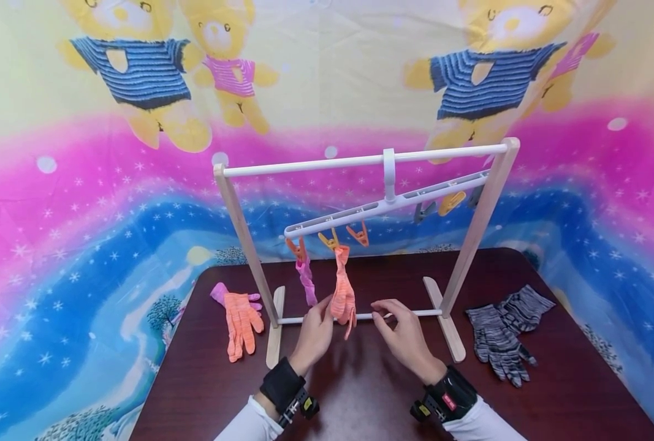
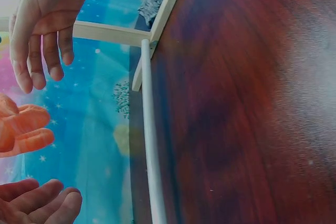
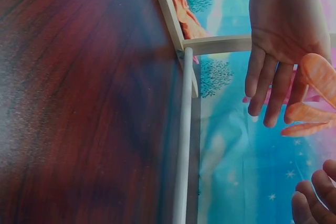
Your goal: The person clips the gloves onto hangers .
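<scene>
An orange glove [image 1: 344,291] hangs by its cuff from a yellow clothespin [image 1: 329,239] on the tilted white clip hanger [image 1: 354,211]. My left hand [image 1: 312,334] is at the left side of this glove, fingers extended beside it. To the glove's right, apart from it, my right hand [image 1: 406,337] is raised with relaxed fingers and nothing in them. The right wrist view has my left palm [image 3: 289,24] facing the camera, glove fingers [image 3: 310,114] overlapping its fingertips. A pink glove [image 1: 306,282] hangs from an orange clothespin [image 1: 295,248] at the hanger's low end.
The hanger hooks over the top bar of a wood-and-white rack [image 1: 315,164]. Another orange glove [image 1: 241,324] lies over a pink glove [image 1: 219,293] on the left of the dark table [image 1: 360,392]. Grey gloves [image 1: 503,337] lie at right. Spare clothespins [image 1: 451,203] hang along the hanger.
</scene>
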`<act>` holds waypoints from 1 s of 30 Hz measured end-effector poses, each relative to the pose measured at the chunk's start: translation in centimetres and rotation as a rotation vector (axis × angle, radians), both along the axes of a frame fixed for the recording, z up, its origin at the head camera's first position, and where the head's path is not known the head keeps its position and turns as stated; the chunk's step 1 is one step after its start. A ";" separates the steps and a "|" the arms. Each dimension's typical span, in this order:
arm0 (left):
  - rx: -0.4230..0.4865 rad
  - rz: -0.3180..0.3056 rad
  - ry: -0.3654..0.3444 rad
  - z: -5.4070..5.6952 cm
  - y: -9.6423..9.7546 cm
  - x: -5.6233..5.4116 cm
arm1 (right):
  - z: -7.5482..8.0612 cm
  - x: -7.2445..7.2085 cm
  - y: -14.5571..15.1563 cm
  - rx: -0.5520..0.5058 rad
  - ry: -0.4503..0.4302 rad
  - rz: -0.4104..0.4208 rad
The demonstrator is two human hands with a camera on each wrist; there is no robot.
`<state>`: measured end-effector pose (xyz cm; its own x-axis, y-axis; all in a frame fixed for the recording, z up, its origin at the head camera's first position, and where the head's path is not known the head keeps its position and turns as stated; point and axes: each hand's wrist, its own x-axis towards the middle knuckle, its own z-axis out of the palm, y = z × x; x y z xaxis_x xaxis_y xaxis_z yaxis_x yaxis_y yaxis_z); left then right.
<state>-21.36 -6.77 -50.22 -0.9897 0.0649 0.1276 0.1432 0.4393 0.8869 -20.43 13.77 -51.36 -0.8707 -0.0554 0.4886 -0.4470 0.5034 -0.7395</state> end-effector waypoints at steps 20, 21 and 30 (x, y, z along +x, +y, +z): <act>-0.055 -0.042 0.011 -2.0 -0.6 1.7 | -1.4 1.1 0.4 0.139 0.023 -0.001; -0.055 -0.052 0.011 -2.0 -0.6 1.7 | -1.5 1.2 0.4 0.152 0.023 -0.007; -0.126 -0.064 0.005 -2.5 -1.2 2.3 | -1.9 1.8 0.5 0.209 -0.053 -0.015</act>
<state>-19.04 -7.96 -52.71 -0.9824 0.1434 0.1196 0.1788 0.5367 0.8246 -18.68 14.26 -53.27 -0.8962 -0.1382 0.4216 -0.4021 0.6547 -0.6401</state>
